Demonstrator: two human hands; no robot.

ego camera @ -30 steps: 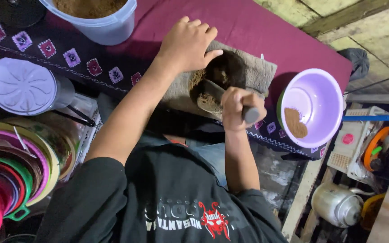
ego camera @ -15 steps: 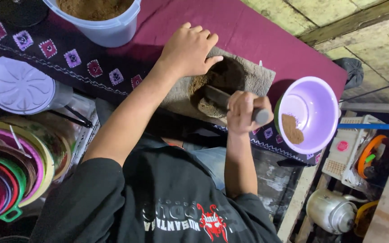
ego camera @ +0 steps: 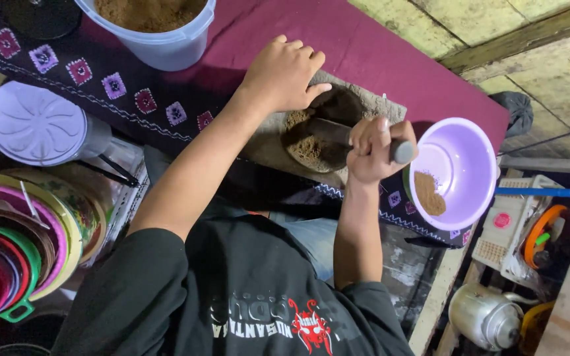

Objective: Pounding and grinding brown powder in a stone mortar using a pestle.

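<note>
Most of the work surface was covered by a maroon cloth (ego camera: 377, 53) with a patterned border. A pale bucket (ego camera: 166, 46) of brown powder stood at its far edge, and a stack of coloured plastic bowls (ego camera: 8, 250) sat off to the left. Next in size, a lilac bowl (ego camera: 470, 165) holding a small heap of the same powder rested at the right, just beside the stone mortar (ego camera: 318, 135). The mortar sat on the cloth directly in front of the person, with coarse brown grounds in its hollow. It looked heavy and rigid, unlikely to slide, and best steadied by its rim. The pestle (ego camera: 402, 151) lay slanted into the hollow, its grey butt end sticking out toward the bowl. It seemed hard, dense and smooth, so a full fist round the shaft near that end would suit it. The right hand (ego camera: 372, 148) was wrapped tightly round the shaft in just that way. The left hand (ego camera: 285, 76) rested palm down on the mortar's far rim, fingers loosely curled and thumb out, gripping nothing.
</note>
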